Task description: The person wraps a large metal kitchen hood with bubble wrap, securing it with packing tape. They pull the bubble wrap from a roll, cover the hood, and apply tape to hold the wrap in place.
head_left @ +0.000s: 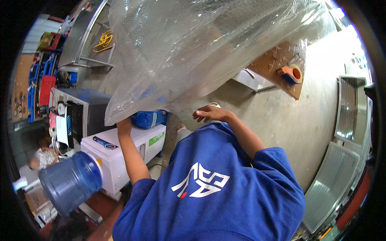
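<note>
A large sheet of clear bubble wrap (181,52) billows across the upper middle of the head view, its lower edge hanging down to the left. My left hand (124,125) reaches up at that lower left edge, beside a blue package (148,119). The wrap covers its fingers, so I cannot see whether they grip it. My right hand (211,113) is in front of my body, just below the wrap. Its fingers are loosely stretched out to the left, apart, with nothing in them.
At left stands a white water dispenser (120,148) with a blue water bottle (72,180). A brown worktop (277,64) at the upper right bears an orange tape dispenser (290,74). Framed panels (331,184) lean along the right. A person (46,156) is at the far left.
</note>
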